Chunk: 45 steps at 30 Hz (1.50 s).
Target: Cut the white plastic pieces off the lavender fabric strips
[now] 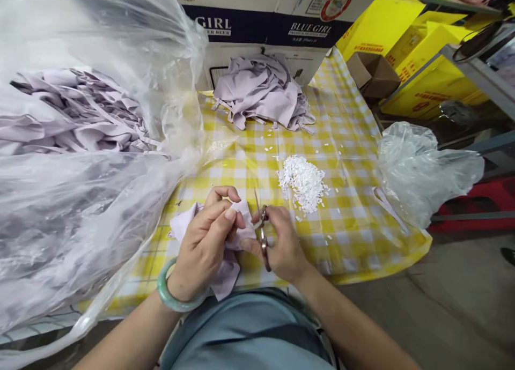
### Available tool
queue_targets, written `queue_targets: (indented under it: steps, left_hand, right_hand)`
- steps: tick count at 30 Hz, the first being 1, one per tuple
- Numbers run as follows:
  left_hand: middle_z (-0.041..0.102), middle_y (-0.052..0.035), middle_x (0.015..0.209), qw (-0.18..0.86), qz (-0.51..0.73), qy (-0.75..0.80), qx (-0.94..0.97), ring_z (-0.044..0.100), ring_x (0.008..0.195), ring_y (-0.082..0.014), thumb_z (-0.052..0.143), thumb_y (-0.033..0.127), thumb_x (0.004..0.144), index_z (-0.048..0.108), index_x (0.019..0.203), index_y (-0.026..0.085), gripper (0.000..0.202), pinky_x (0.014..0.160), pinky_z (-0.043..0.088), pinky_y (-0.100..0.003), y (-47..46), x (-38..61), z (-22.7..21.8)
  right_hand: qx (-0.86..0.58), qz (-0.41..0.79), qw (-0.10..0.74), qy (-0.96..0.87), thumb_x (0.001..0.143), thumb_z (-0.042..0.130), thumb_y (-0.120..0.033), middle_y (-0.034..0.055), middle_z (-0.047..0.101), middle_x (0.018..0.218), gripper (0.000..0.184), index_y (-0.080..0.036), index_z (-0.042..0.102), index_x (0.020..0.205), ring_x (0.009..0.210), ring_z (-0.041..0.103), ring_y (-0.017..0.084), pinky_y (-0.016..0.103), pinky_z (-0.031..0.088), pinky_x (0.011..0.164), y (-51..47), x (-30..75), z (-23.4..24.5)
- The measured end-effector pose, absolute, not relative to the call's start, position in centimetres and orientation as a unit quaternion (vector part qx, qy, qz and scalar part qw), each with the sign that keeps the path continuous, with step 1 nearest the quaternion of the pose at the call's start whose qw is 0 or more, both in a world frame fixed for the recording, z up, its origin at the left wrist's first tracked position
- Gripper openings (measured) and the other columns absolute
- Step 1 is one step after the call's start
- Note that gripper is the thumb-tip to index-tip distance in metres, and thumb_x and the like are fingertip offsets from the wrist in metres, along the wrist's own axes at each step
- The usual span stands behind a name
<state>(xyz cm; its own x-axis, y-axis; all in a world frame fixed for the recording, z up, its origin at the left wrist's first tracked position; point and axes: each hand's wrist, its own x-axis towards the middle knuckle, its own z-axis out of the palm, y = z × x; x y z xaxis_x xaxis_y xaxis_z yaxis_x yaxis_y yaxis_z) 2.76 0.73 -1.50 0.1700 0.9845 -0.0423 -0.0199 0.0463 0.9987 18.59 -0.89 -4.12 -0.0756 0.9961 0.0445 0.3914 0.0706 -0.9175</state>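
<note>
Left hand (209, 236) pinches lilac cloth (246, 231), right hand (285, 249) grips scissors (264, 242), by the near edge of the tabletop (358, 220), cloth heap (263, 91) toward far edge

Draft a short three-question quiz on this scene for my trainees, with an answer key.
1. Which hand holds the scissors?
2. True or false: the heap of white pieces lies on the checked tablecloth.
3. The fabric in the left hand is: (a) black, (b) pale lilac, (c) bright red.

Key: 1. The right hand. 2. True. 3. (b).
</note>
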Motion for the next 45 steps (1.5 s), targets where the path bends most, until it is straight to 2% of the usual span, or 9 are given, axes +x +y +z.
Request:
queue_targets:
  steps: [4,7,10,17,22,29,35,38,45]
  left_hand:
    - [0.052,-0.0087,0.096,0.556,0.422,0.433,0.570,0.046,0.101,-0.0228,0.048,0.033,0.098,0.060,0.070,0.018,0.034,0.074,0.040,-0.029,0.5,3.1,-1.9]
    - [0.051,-0.0085,0.103,0.595,0.419,0.421,0.541,0.047,0.091,-0.0195,0.048,0.032,0.098,0.059,0.070,0.017,0.034,0.069,0.040,-0.028,0.1,3.5,-2.4]
    - [0.050,-0.0086,0.106,0.625,0.410,0.420,0.515,0.046,0.079,-0.0167,0.047,0.033,0.098,0.061,0.070,0.016,0.035,0.059,0.037,-0.027,-0.1,3.8,-2.5]
    - [0.048,-0.0081,0.105,0.635,0.396,0.402,0.528,0.045,0.077,-0.0167,0.046,0.032,0.097,0.062,0.071,0.017,0.034,0.057,0.038,-0.026,0.1,4.0,-2.5]
    - [0.048,-0.0076,0.104,0.624,0.398,0.393,0.545,0.045,0.082,-0.0173,0.045,0.030,0.098,0.061,0.069,0.017,0.035,0.061,0.039,-0.026,0.3,4.2,-2.3]
    - [0.052,-0.0102,0.105,0.604,0.408,0.396,0.559,0.047,0.104,-0.0237,0.047,0.033,0.099,0.061,0.068,0.017,0.037,0.080,0.044,-0.029,0.1,4.4,-2.5]
    - [0.054,-0.0098,0.099,0.601,0.400,0.399,0.565,0.047,0.108,-0.0259,0.047,0.035,0.099,0.061,0.068,0.019,0.037,0.086,0.043,-0.034,0.1,4.7,-2.8]
    - [0.054,-0.0102,0.094,0.599,0.387,0.395,0.579,0.047,0.108,-0.0269,0.046,0.036,0.098,0.060,0.068,0.019,0.037,0.087,0.043,-0.036,0.4,5.2,-2.9]
    - [0.054,-0.0106,0.105,0.629,0.329,0.372,0.599,0.049,0.107,-0.0252,0.045,0.034,0.099,0.059,0.070,0.018,0.036,0.078,0.046,-0.031,1.6,7.9,-3.4]
  right_hand:
    - [-0.566,0.253,0.290,-0.729,0.070,0.073,-0.060,0.0044,0.062,0.078,0.044,-0.020,0.056,0.078,0.084,0.049,0.023,0.037,0.034,0.078,-0.5,21.0,-3.1]
    - [-0.547,0.239,0.252,-0.762,0.073,0.070,-0.064,0.0017,0.059,0.068,0.048,-0.020,0.052,0.068,0.076,0.049,0.020,0.037,0.031,0.077,-0.6,21.6,-2.9]
    - [-0.530,0.254,0.255,-0.768,0.074,0.068,-0.066,0.0000,0.056,0.060,0.052,-0.020,0.048,0.060,0.069,0.048,0.017,0.035,0.031,0.075,-0.6,21.9,-3.0]
    - [-0.526,0.259,0.261,-0.767,0.072,0.070,-0.065,-0.0020,0.051,0.052,0.054,-0.021,0.044,0.054,0.061,0.045,0.014,0.032,0.031,0.069,-0.7,22.2,-3.0]
    - [-0.520,0.258,0.256,-0.773,0.072,0.070,-0.064,-0.0019,0.052,0.050,0.055,-0.021,0.043,0.053,0.059,0.046,0.014,0.032,0.031,0.069,-0.6,22.2,-2.9]
    - [-0.521,0.258,0.248,-0.775,0.075,0.067,-0.067,-0.0007,0.053,0.050,0.056,-0.021,0.045,0.053,0.059,0.047,0.014,0.032,0.030,0.067,-0.6,22.2,-2.9]
    - [-0.523,0.256,0.262,-0.770,0.074,0.070,-0.064,-0.0014,0.053,0.049,0.055,-0.020,0.046,0.052,0.058,0.047,0.014,0.032,0.030,0.067,-0.8,22.4,-3.2]
    - [-0.535,0.244,0.272,-0.762,0.074,0.072,-0.062,-0.0021,0.052,0.048,0.055,-0.020,0.046,0.050,0.056,0.044,0.013,0.031,0.031,0.068,-1.1,23.0,-3.5]
    - [-0.617,0.196,0.275,-0.711,0.076,0.072,-0.061,0.0000,0.053,0.051,0.054,-0.020,0.050,0.049,0.056,0.046,0.013,0.029,0.033,0.063,-2.8,25.2,-4.4]
